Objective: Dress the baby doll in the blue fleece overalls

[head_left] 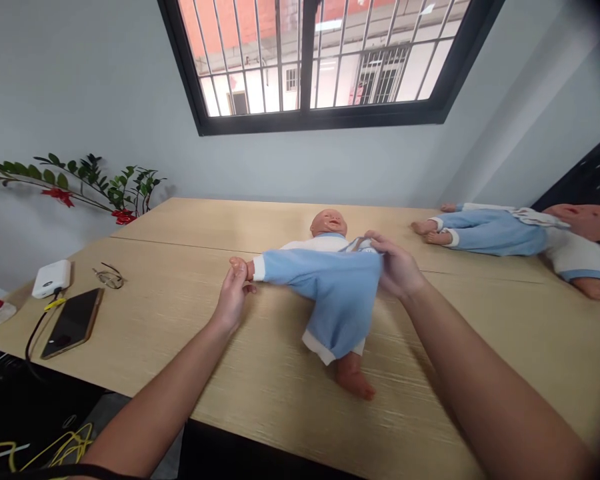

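At the doll's (329,222) foot (239,265), left grip (233,293) is clasping; right grip (397,267) is pinching the romper (337,293) waist, likely adjusting it; next move needs counter-tension.

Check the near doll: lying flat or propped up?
Lying flat: the doll rests face up on the table; left hand holds one foot, right hand pinches its blue suit.

Two baby dolls (330,287) (500,233), one phone (73,322), one power bank (53,278), one pair of glasses (109,277)
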Tool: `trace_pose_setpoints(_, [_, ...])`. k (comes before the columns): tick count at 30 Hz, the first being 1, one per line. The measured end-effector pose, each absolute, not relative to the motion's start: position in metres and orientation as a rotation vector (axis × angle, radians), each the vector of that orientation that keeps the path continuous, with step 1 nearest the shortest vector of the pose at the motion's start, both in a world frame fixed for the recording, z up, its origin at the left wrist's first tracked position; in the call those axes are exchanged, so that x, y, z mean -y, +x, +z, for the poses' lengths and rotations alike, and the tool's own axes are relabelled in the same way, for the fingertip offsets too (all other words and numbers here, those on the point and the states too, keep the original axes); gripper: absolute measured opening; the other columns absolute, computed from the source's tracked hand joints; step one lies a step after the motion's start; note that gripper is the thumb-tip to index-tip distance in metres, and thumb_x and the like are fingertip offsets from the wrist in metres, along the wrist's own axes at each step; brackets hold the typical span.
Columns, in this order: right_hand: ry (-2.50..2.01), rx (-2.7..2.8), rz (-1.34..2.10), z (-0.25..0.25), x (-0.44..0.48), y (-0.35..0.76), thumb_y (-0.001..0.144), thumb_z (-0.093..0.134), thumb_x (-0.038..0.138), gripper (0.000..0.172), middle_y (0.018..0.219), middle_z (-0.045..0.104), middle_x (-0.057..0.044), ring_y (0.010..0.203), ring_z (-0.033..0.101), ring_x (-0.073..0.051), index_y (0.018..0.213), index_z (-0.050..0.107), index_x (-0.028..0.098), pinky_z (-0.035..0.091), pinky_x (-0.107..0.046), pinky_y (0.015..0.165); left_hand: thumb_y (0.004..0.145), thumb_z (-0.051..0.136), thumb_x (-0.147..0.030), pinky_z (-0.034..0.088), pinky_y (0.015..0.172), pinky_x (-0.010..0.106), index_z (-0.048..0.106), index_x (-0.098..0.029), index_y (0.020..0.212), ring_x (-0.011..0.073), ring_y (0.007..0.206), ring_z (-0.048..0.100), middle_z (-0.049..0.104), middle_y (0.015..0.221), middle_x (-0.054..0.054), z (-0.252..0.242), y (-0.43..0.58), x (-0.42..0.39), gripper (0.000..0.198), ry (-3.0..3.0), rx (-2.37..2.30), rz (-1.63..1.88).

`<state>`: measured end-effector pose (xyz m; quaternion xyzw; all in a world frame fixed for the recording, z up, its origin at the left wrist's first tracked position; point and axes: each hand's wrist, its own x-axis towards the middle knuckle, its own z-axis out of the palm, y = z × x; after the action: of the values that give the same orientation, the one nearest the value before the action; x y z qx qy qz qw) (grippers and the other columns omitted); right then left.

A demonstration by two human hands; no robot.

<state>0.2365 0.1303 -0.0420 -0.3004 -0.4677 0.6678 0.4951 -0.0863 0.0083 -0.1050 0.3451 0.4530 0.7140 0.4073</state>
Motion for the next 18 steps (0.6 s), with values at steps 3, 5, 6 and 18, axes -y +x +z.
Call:
trace_pose_setpoints(3, [-0.825, 1.094, 1.421, -0.044, -0.14, 0.241, 0.069, 0.077, 0.029, 0.036, 0.085, 0.067, 0.0, 0.081, 0.065, -0.022, 0.1, 0.06, 0.026, 0.052, -0.033, 0.072, 0.083, 0.074, -0.067, 0.044, 0.061, 0.024, 0.061, -0.019, 0.097, 0.0139, 0.076, 0.052, 0.061, 0.095, 0.003, -0.106, -0.085, -0.009, 0.051, 0.87, -1.133, 1.803])
trace_pose_setpoints(5, [-0.891, 1.095, 1.307, -0.047, -0.144, 0.241, 0.068, 0.078, 0.032, 0.036, 0.081, 0.065, 0.0, 0.075, 0.062, -0.021, 0.1, 0.06, 0.026, 0.049, -0.031, 0.066, 0.084, 0.073, -0.067, 0.044, 0.061, 0.025, 0.061, -0.02, 0.098, 0.0138, 0.075, 0.052, 0.061, 0.094, 0.004, -0.106, -0.085, -0.009, 0.051, 0.877, -1.14, 1.802])
trace_pose_setpoints(6, [-0.917, 1.117, 1.272, -0.049, -0.145, 0.241, 0.069, 0.078, 0.034, 0.037, 0.081, 0.064, 0.001, 0.072, 0.06, -0.019, 0.1, 0.061, 0.026, 0.047, -0.029, 0.064, 0.084, 0.072, -0.067, 0.044, 0.061, 0.025, 0.061, -0.019, 0.098, 0.014, 0.074, 0.053, 0.062, 0.094, 0.004, -0.106, -0.086, -0.009, 0.051, 0.886, -1.154, 1.797])
trace_pose_setpoints(18, [-1.445, 1.749, 1.247, -0.044, -0.136, 0.254, 0.09, 0.063, 0.054, 0.041, 0.108, 0.076, -0.01, 0.097, 0.065, -0.028, 0.107, 0.073, 0.019, 0.054, -0.033, 0.081, 0.089, 0.069, -0.049, 0.047, 0.079, 0.028, 0.064, -0.018, 0.095, 0.0164, 0.082, 0.059, 0.067, 0.091, 0.003, -0.076, -0.127, 0.009, 0.032, 1.626, -1.388, 1.061])
